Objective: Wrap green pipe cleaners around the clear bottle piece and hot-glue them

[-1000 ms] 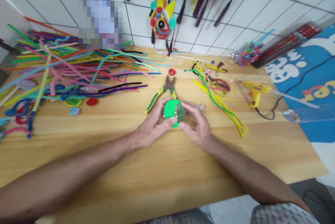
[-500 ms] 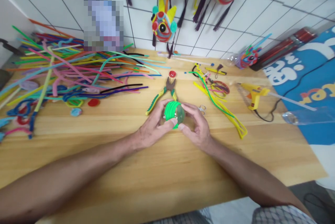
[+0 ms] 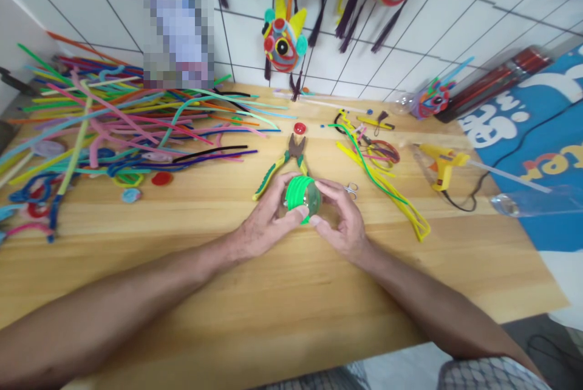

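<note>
Two bare hands, the left hand (image 3: 268,220) and the right hand (image 3: 342,220), hold a clear round ball wrapped in bright green bands (image 3: 299,195) above a pale wooden table (image 3: 282,299), near green-and-yellow-handled metal pliers (image 3: 297,148).

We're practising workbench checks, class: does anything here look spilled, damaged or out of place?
Nothing looks spilled or damaged. The one untidy spot is the heap of pipe cleaners on the left of the table, crisscrossed at all angles.

one green-wrapped ball (image 3: 297,193), one pair of pliers (image 3: 297,148), one glue gun (image 3: 441,164), fuzzy sticks (image 3: 119,110) too many to count.
</note>
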`<state>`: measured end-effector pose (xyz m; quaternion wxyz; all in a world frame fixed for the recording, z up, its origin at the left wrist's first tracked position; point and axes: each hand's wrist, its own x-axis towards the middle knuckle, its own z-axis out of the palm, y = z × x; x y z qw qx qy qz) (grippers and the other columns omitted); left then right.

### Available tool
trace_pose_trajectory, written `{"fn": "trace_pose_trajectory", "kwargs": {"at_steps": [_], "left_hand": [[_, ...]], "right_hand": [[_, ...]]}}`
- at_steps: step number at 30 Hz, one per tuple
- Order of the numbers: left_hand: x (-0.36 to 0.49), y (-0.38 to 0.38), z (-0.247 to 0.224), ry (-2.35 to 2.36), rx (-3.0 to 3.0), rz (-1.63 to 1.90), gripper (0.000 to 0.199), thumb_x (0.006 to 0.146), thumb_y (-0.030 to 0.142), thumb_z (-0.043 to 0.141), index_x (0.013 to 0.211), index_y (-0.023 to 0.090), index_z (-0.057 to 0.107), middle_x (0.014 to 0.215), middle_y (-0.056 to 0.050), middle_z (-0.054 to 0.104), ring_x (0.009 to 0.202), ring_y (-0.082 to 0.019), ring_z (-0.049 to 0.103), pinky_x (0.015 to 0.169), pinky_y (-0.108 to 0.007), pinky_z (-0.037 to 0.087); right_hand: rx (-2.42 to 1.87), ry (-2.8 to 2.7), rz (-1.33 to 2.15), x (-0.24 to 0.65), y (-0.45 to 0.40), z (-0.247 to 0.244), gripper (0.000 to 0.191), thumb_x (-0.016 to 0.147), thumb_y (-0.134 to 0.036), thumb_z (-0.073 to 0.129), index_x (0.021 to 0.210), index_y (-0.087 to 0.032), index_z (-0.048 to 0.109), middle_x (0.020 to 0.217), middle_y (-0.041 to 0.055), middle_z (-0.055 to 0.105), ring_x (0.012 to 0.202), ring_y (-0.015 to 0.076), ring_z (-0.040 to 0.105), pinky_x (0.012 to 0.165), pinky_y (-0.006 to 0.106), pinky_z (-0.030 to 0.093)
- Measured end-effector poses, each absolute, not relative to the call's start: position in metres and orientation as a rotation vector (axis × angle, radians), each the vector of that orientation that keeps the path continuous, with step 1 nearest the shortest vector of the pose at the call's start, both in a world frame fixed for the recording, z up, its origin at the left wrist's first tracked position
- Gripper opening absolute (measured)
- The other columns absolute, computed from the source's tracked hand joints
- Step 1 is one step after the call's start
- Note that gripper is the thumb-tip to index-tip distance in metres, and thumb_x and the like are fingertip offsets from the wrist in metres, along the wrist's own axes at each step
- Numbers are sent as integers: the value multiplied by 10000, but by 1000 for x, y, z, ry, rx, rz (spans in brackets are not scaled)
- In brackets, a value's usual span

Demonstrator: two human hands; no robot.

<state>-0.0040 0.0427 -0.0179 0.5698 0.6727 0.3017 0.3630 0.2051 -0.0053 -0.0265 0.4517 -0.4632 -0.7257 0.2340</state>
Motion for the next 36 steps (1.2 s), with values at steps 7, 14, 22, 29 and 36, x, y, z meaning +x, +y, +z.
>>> {"fn": "trace_pose_trajectory", "kwargs": {"at_steps": [7,14,22,29,36], "left_hand": [[-4,42,-19,722,1583,838,502,1012,430,641,1427,227,444,1359,-101,576,1259,-278,575,1128,-474,504],[-8,43,-16,722,1637,793,523,1021,437,621,1458,223,429,1371,-101,571,1280,-285,573,1149,-475,493],[-9,44,-15,708,1608,773,564,1005,433,617,1484,215,414,1447,-120,540,1348,-307,538,1202,-504,449],[-5,43,-18,706,1563,802,544,989,419,654,1448,237,427,1360,-99,574,1273,-290,578,1143,-480,497],[-7,42,-17,707,1582,806,551,999,423,643,1464,231,419,1391,-107,561,1292,-292,565,1152,-476,486]], "right_hand": [[-1188,-1799,573,205,-6,-27,540,969,-353,679,1486,-250,559,1456,151,621,1319,318,637,1010,507,640],[-1134,-1765,577,205,-5,-29,544,954,-309,710,1475,-273,557,1431,133,622,1296,305,641,1023,505,622],[-1191,-1764,593,204,-6,-28,537,944,-340,696,1457,-252,565,1431,148,624,1296,319,641,1014,517,633],[-1163,-1778,563,204,-6,-28,546,944,-324,700,1467,-262,557,1436,148,620,1309,321,635,1016,518,633],[-1174,-1785,569,204,-6,-28,558,942,-325,694,1478,-261,553,1449,149,619,1324,330,629,1026,525,624]]}}
